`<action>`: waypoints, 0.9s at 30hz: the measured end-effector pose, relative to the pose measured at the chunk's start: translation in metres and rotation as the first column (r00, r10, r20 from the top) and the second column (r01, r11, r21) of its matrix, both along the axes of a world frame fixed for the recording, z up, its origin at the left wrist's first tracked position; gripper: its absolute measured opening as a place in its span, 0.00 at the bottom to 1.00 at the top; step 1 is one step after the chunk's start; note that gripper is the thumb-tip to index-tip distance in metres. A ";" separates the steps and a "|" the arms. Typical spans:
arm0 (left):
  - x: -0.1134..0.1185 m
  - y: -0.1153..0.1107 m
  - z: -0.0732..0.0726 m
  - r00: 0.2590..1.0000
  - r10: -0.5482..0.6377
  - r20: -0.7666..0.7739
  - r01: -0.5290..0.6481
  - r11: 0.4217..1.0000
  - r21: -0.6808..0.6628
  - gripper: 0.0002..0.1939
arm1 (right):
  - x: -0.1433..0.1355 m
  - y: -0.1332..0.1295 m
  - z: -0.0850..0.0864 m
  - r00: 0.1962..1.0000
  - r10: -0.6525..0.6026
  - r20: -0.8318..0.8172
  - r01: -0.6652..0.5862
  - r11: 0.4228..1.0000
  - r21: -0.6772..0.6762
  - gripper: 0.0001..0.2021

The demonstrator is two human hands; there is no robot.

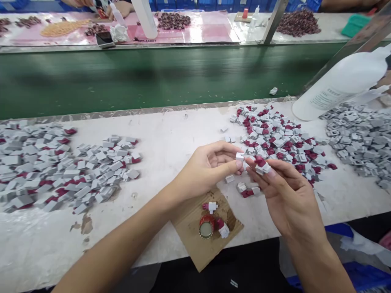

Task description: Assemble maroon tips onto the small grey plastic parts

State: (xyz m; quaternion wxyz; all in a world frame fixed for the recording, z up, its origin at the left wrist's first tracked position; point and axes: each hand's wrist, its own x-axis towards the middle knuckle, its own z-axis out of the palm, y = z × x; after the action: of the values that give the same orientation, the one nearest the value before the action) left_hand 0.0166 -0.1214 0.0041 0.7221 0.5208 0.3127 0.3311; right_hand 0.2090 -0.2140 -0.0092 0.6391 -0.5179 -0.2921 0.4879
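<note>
Between its thumb and fingers, my left hand (pixel 210 165) pinches a small light grey block (pixel 240 156). Just to the right, my right hand (pixel 287 187) holds a grey and dark red piece (pixel 262 165) between thumb and fingertips. The two held pieces are close together but apart. Under and behind the hands lies a pile of grey and dark red pieces (pixel 287 136). Below my left hand, a brown cardboard (pixel 195 252) bears a red bottle cap (pixel 206 227), open side up, and two grey and red pieces (pixel 211 207).
More assembled-looking pieces (pixel 61 162) cover the table's left side. At right stand a large white bottle (pixel 339 83) and a heap of grey parts (pixel 363 138). A green conveyor belt (pixel 122 77) runs behind the table (pixel 159 142). Beyond it, another person's hands (pixel 120 9) are at work.
</note>
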 end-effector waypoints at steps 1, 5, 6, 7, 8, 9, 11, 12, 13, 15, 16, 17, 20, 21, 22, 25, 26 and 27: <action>0.001 0.000 0.000 1.000 -0.008 0.002 0.008 1.000 -0.009 0.09 | 0.001 0.002 0.000 1.000 -0.002 -0.010 0.002 1.000 -0.001 0.07; 0.003 0.000 -0.001 0.999 -0.035 0.003 0.035 0.999 -0.019 0.09 | 0.002 0.004 -0.004 1.000 0.013 0.006 -0.013 1.000 -0.001 0.06; 0.003 0.000 -0.002 0.999 -0.044 0.011 0.044 0.999 -0.026 0.09 | 0.002 0.004 -0.005 1.000 0.018 0.016 -0.018 1.000 0.000 0.06; 0.004 -0.001 -0.002 0.999 -0.051 0.021 0.051 0.998 -0.035 0.09 | 0.001 0.003 -0.006 0.999 0.020 0.025 -0.020 1.000 0.004 0.06; 0.004 -0.001 -0.003 0.998 -0.053 0.030 0.054 0.998 -0.042 0.08 | 0.001 0.003 -0.007 0.999 0.017 0.033 -0.017 1.000 0.008 0.07; 0.005 -0.001 -0.004 0.998 -0.053 0.036 0.055 0.997 -0.047 0.08 | 0.000 0.002 -0.008 0.999 0.012 0.042 -0.013 1.000 0.009 0.07; 0.005 -0.002 -0.005 0.998 -0.049 0.038 0.051 0.997 -0.049 0.08 | -0.001 0.002 -0.008 0.997 0.002 0.072 -0.002 1.000 0.004 0.07; 0.005 -0.002 -0.005 0.998 -0.049 0.031 0.050 0.998 -0.047 0.08 | -0.001 0.001 -0.009 0.996 0.001 0.092 -0.001 1.000 0.002 0.07; 0.006 -0.002 -0.005 0.999 -0.050 0.022 0.051 0.998 -0.047 0.08 | -0.001 0.001 -0.009 0.994 0.007 0.113 -0.007 1.000 0.000 0.07; 0.006 -0.002 -0.005 0.998 -0.057 0.009 0.058 0.997 -0.043 0.08 | -0.001 0.001 -0.010 0.988 0.027 0.153 -0.028 1.000 0.006 0.06; 0.006 -0.001 -0.006 0.998 -0.060 0.004 0.060 0.997 -0.040 0.08 | 0.000 0.001 -0.010 0.983 0.039 0.177 -0.042 0.999 0.012 0.06; 0.007 -0.002 -0.006 0.998 -0.061 -0.003 0.061 0.998 -0.035 0.08 | 0.001 0.001 -0.010 0.977 0.048 0.210 -0.053 0.998 0.019 0.06; 0.007 -0.003 -0.007 0.997 -0.058 -0.054 0.059 0.998 0.006 0.07 | 0.006 0.001 -0.006 0.930 0.082 0.357 -0.099 0.995 0.028 0.06; 0.006 -0.003 -0.008 0.996 -0.059 -0.072 0.061 0.998 0.027 0.06 | 0.008 0.001 -0.003 0.908 0.100 0.406 -0.121 0.992 0.024 0.06; 0.005 -0.004 -0.008 0.995 -0.062 -0.084 0.067 0.996 0.052 0.06 | 0.010 0.001 0.000 0.889 0.121 0.441 -0.145 0.989 0.020 0.06; 0.002 -0.006 -0.006 0.991 -0.079 -0.107 0.092 0.988 0.121 0.06 | 0.014 0.002 0.008 0.871 0.176 0.458 -0.208 0.978 0.022 0.06; 0.000 -0.006 -0.005 0.989 -0.084 -0.120 0.101 0.985 0.141 0.06 | 0.014 0.003 0.009 0.874 0.190 0.446 -0.227 0.973 0.029 0.06; -0.001 -0.006 -0.004 0.986 -0.089 -0.138 0.111 0.981 0.159 0.05 | 0.014 0.004 0.010 0.878 0.203 0.433 -0.243 0.969 0.039 0.06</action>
State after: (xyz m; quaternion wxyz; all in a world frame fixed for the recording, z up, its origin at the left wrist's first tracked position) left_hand 0.0154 -0.1272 0.0006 0.6698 0.6148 0.3039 0.2845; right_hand 0.2232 -0.2105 0.0013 0.5224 -0.5448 -0.5044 0.4193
